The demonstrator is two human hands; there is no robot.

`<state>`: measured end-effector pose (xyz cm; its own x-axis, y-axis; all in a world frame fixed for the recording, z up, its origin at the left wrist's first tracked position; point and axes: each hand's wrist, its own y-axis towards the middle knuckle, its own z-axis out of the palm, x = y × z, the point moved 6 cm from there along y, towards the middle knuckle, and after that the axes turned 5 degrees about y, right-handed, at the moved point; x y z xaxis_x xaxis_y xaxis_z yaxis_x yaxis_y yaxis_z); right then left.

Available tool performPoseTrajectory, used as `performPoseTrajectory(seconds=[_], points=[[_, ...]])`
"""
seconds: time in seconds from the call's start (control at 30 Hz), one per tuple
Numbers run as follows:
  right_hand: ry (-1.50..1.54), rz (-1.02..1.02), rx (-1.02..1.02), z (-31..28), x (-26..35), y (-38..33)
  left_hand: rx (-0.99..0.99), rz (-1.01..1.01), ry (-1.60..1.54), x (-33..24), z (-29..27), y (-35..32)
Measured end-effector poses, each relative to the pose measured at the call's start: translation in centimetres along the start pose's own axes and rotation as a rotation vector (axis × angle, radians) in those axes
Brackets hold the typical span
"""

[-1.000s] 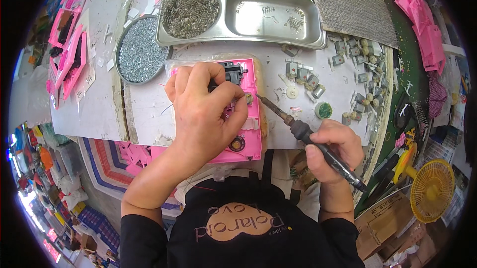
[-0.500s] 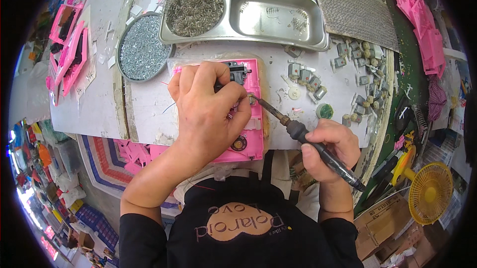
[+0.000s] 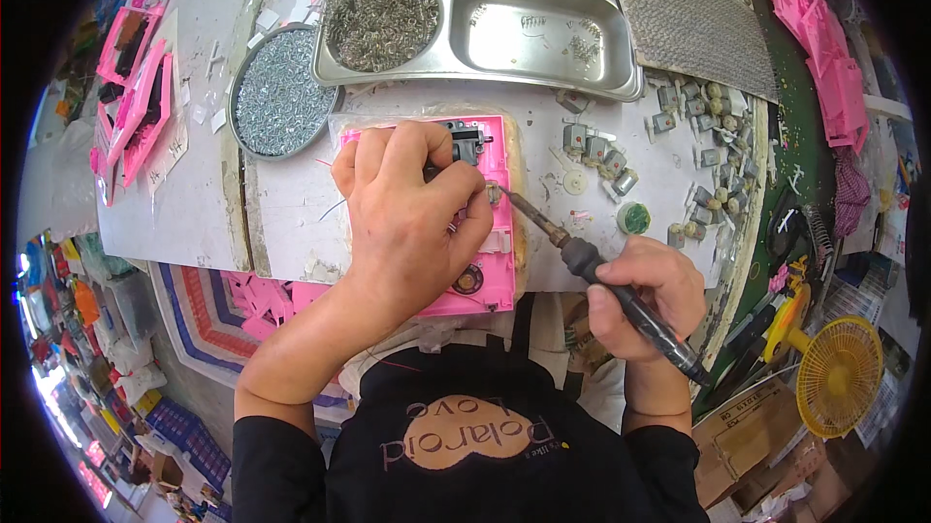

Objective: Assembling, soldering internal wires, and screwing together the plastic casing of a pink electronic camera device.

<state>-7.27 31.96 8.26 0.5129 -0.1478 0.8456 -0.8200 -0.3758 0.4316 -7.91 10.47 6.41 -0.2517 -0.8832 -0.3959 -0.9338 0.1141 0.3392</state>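
A worker's left hand (image 3: 412, 193) arches over a shallow pink case (image 3: 499, 295) at the center of the frame, thumb and forefinger drawn together in a narrow pinch; what they hold, if anything, is hidden by the hand itself, so it cannot be told. The right hand (image 3: 655, 295), right of center, grips the dark handle of a soldering iron (image 3: 582, 256), its slim tip angled up and left to a small metal part (image 3: 494, 194) at the case's right side; contact is hard to confirm from this height. Doing this well would seem to call for a steady left hand, a brief, light touch of the tip, and hot metal kept off the plastic wall and the nearby fingertips. The case, glossy and bright, lies flat on the white table (image 3: 194, 198) with its inside facing up, a black fitting (image 3: 468, 142) near its top edge and a dark round part (image 3: 468, 279) toward the bottom. Beyond it, small motors (image 3: 593, 147) are strewn to the right, a round dish (image 3: 234, 101) of silvery screws sits upper left, and a metal tray (image 3: 504, 24) holding coiled springs (image 3: 383, 29) spans the top.
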Motion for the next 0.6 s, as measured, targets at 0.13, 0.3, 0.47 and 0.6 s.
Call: performPoseTrajectory(seconds=[0.13, 0.3, 0.47, 0.6], points=[[0.02, 0.025, -0.051, -0.66, 0.1, -0.34, -0.003, 0.005, 0.001, -0.1, -0.09, 0.03], [0.019, 0.017, -0.067, -0.77, 0.47, -0.24, -0.015, 0.009, -0.001, -0.15, -0.08, 0.0], [0.03, 0.034, -0.07, -0.81, 0.29, -0.56, -0.003, 0.015, 0.012, -0.23, -0.05, -0.03], [0.031, 0.028, -0.09, -0.99, 0.21, -0.65, 0.042, 0.035, 0.028, -0.31, -0.29, -0.31]])
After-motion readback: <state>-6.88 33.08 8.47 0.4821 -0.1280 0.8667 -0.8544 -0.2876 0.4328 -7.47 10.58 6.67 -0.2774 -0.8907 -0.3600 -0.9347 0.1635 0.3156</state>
